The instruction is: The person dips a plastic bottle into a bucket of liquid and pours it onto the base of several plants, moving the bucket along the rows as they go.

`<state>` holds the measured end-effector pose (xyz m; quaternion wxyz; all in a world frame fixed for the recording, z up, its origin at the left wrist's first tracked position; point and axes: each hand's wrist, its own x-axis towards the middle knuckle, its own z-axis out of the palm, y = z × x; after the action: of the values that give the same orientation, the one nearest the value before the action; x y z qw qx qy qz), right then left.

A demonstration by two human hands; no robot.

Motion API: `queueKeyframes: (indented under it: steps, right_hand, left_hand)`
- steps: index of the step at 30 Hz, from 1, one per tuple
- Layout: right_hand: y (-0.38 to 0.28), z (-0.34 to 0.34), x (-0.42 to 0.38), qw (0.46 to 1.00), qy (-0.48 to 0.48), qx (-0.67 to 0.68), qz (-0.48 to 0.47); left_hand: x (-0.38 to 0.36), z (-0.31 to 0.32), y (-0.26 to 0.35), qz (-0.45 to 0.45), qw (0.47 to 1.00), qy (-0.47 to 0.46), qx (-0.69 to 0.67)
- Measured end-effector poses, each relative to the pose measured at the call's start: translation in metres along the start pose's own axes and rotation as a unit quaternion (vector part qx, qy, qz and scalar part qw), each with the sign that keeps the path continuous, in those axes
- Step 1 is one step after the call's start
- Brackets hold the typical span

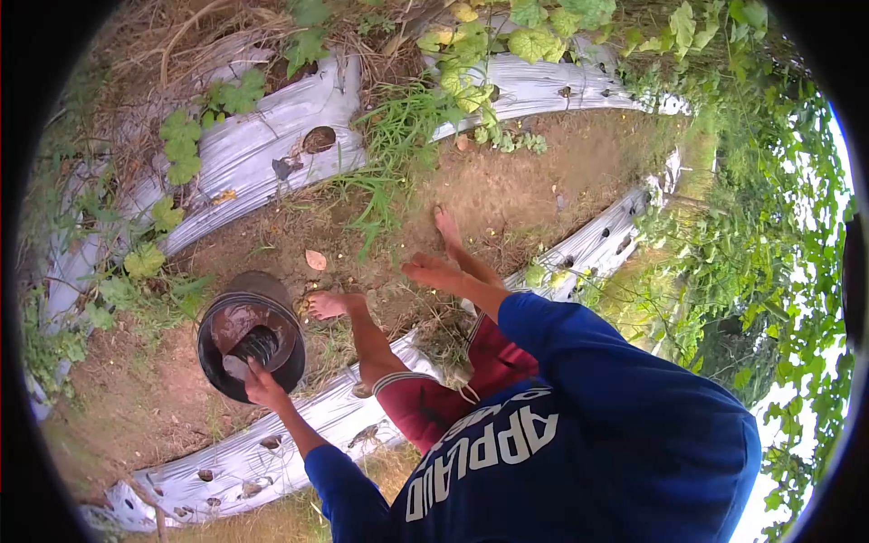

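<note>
My left hand (pixel 264 387) is closed on a small dark ribbed container (pixel 257 344) with a greyish end. It is inside the mouth of a black bucket (pixel 294 362), which stands tilted in view on the soil. Brownish liquid or wet residue (pixel 237 323) shows inside the bucket. My right hand (pixel 434 272) hangs in the air in front of my leg, fingers loosely extended, with nothing visible in it. My bare feet (pixel 328 305) are on the dirt path, one close to the bucket.
Plastic-covered planting beds (pixel 262 136) with holes run along both sides of the dirt path (pixel 507 181). Grass (pixel 394 136) and leafy vines (pixel 539 41) overhang the far bed. Dense foliage (pixel 769 271) rises at the right. A dry leaf (pixel 315 260) lies near the bucket.
</note>
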<state>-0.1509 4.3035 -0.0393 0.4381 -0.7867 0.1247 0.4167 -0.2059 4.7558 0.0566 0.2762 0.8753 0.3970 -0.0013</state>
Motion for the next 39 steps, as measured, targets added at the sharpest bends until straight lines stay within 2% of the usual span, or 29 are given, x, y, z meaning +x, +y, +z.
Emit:
queueKeyframes:
  steps: [2, 4, 6, 8, 9, 10, 11, 12, 13, 14, 16, 18, 20, 21, 24, 26, 28, 29, 33, 35, 36, 38, 39]
  right_hand:
    - [-0.088, -0.057, -0.057, 0.993, -0.061, -0.007, 0.098]
    - [-0.072, -0.077, -0.064, 0.995, -0.05, -0.024, 0.08]
    - [-0.043, -0.103, -0.053, 0.996, -0.041, -0.043, 0.063]
    - [0.006, -0.103, -0.028, 0.992, -0.125, 0.015, -0.007]
    - [0.03, -0.113, -0.008, 0.992, -0.125, 0.02, -0.013]
    - [0.052, -0.108, 0.002, 0.989, -0.115, 0.095, -0.019]
    - [0.07, -0.102, 0.002, 0.979, -0.103, 0.177, -0.021]
    - [0.07, -0.118, -0.003, 0.976, -0.098, 0.193, -0.022]
    - [0.06, -0.146, -0.014, 0.968, -0.104, 0.226, -0.02]
    - [0.057, -0.176, -0.016, 0.96, -0.108, 0.256, -0.022]
    - [0.077, -0.212, -0.005, 0.94, -0.104, 0.325, -0.007]
    - [0.103, -0.233, 0.012, 0.911, -0.105, 0.398, 0.005]
    - [0.13, -0.254, 0.033, 0.792, 0.045, 0.605, 0.062]
    - [0.143, -0.269, 0.043, 0.784, 0.042, 0.617, 0.055]
    - [0.162, -0.324, 0.065, 0.785, 0.042, 0.616, 0.047]
    - [0.152, -0.358, 0.059, 0.783, 0.121, 0.61, -0.019]
    - [0.156, -0.373, 0.061, 0.775, 0.142, 0.615, -0.038]
    - [0.158, -0.381, 0.062, 0.772, 0.167, 0.611, -0.051]
    - [0.163, -0.407, 0.064, 0.769, 0.151, 0.62, -0.033]
    - [0.169, -0.403, 0.068, 0.812, 0.15, 0.559, -0.077]
    - [0.172, -0.402, 0.07, 0.809, 0.148, 0.564, -0.079]
    - [0.177, -0.402, 0.074, 0.914, 0.134, 0.383, -0.02]
    - [0.179, -0.402, 0.073, 0.912, 0.132, 0.387, -0.022]
  left_hand:
    - [-0.015, -0.015, 0.015, 0.065, 0.997, 0.028, 0.027]
    - [-0.036, -0.03, 0.042, 0.112, 0.989, 0.055, 0.081]
    - [-0.062, -0.035, 0.08, 0.15, 0.986, 0.062, 0.031]
    - [-0.088, -0.037, 0.122, 0.158, 0.983, 0.042, 0.084]
    - [-0.103, -0.024, 0.144, 0.109, 0.992, 0.024, 0.068]
    - [-0.117, -0.011, 0.164, 0.063, 0.996, -0.002, 0.059]
    - [-0.131, 0.002, 0.183, 0.066, 0.997, -0.017, 0.043]
    - [-0.141, 0.023, 0.199, 0.071, 0.997, -0.031, 0.021]
    - [-0.145, 0.048, 0.205, 0.157, 0.987, -0.036, 0.018]
    - [-0.155, 0.069, 0.228, 0.132, 0.986, -0.083, 0.054]
    - [-0.171, 0.123, 0.285, 0.14, 0.971, -0.176, 0.077]
    - [-0.185, 0.189, 0.337, 0.305, 0.927, -0.203, 0.083]
    - [-0.199, 0.249, 0.388, 0.345, 0.892, -0.258, 0.137]
    - [-0.207, 0.278, 0.416, 0.368, 0.876, -0.289, 0.119]
    - [-0.221, 0.362, 0.493, 0.462, 0.818, -0.337, 0.057]
    - [-0.232, 0.401, 0.547, 0.509, 0.786, -0.347, 0.048]
    - [-0.233, 0.441, 0.595, 0.564, 0.741, -0.363, 0.018]
    - [-0.233, 0.457, 0.617, 0.578, 0.73, -0.364, 0.029]
    - [-0.226, 0.508, 0.698, 0.628, 0.693, -0.345, 0.073]
    - [-0.218, 0.537, 0.727, 0.616, 0.705, -0.339, 0.086]
    - [-0.213, 0.548, 0.741, 0.594, 0.719, -0.343, 0.113]
    - [-0.211, 0.566, 0.777, 0.569, 0.718, -0.35, 0.196]
    - [-0.208, 0.577, 0.789, 0.57, 0.717, -0.349, 0.2]
